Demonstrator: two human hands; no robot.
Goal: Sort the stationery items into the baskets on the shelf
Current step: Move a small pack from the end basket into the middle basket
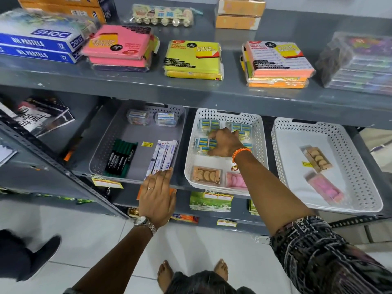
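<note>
Baskets sit side by side on the lower shelf (212,96) — a grey basket (101,153), a middle white basket (259,132) and a right white basket (360,166). The right hand (224,143) reaches into the middle one, fingers curled onto the small blue-and-yellow packs (204,143) — whether it pinches one, I cannot tell. The left hand (158,196) lies flat, fingers together, at the grey basket's front edge, touching the white flat packets (164,153).

We saw three baskets side by side: left basket (135,115), middle basket (257,132), right basket (360,166), under the upper shelf (191,90).
</note>
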